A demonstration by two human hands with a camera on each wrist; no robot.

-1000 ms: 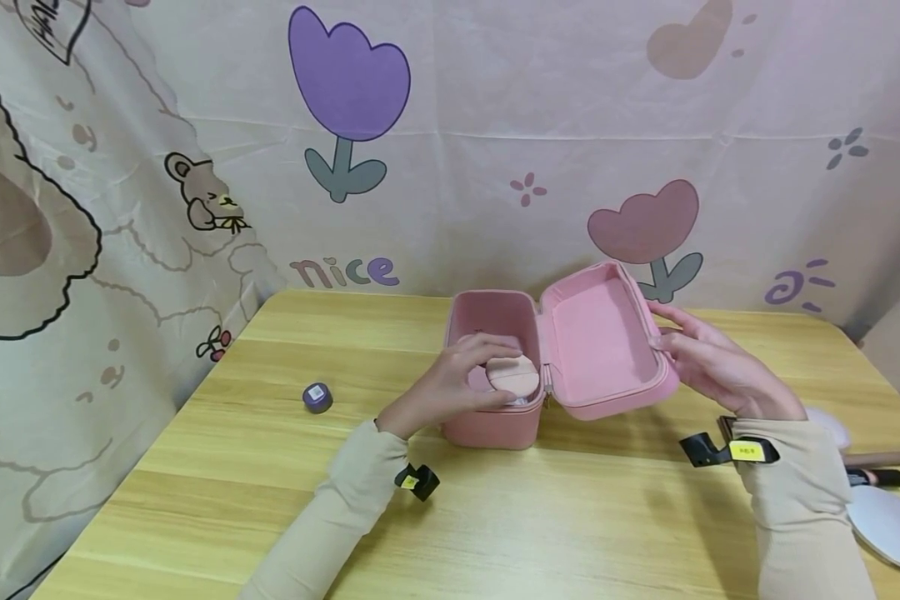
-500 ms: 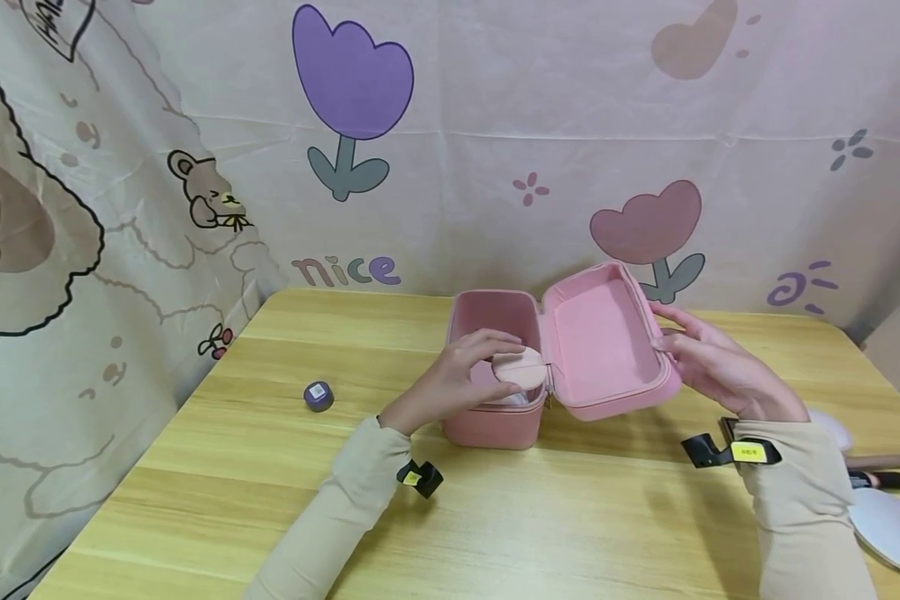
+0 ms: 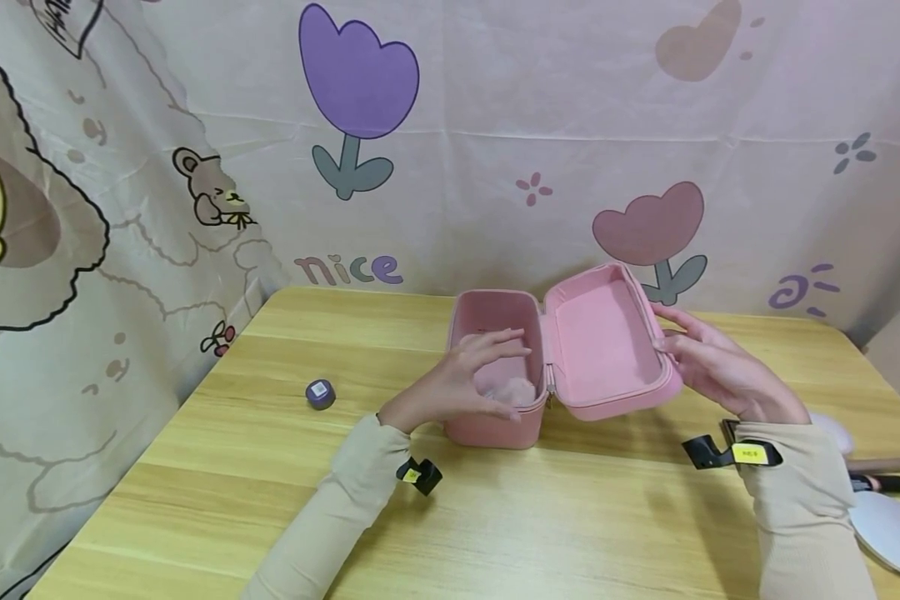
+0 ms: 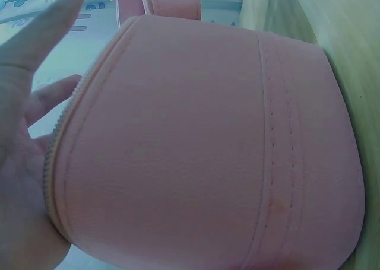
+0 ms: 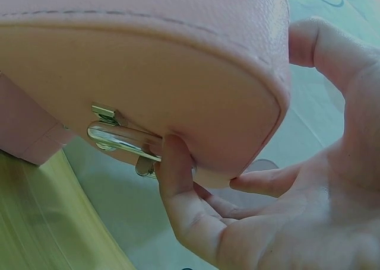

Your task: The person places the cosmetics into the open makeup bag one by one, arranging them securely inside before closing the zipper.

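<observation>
A pink zippered cosmetic case (image 3: 492, 429) stands on the table with its lid (image 3: 603, 342) swung out to the right. My left hand (image 3: 468, 379) is over its opening, fingers and thumb spread apart with nothing between them. Low inside the case lies a pale, whitish-pink soft thing (image 3: 516, 392), partly hidden by that hand. In the left wrist view, the case's side wall (image 4: 172, 139) fills most of the frame. My right hand (image 3: 708, 358) holds the lid by its outer edge. The right wrist view shows its fingers at the lid's shiny metal handle (image 5: 127, 138).
A small purple round jar (image 3: 320, 394) with a white label stands on the table to the left. At the right edge lie a white oval object (image 3: 892, 533), a brown stick-like item (image 3: 887, 465) and a black-handled item (image 3: 888, 484). A printed cloth (image 3: 480, 167) hangs behind the table.
The round, pale powder puff that my left hand pinched has been let go into the case, and the fingers have spread. My right hand still holds the lid in the same place.
</observation>
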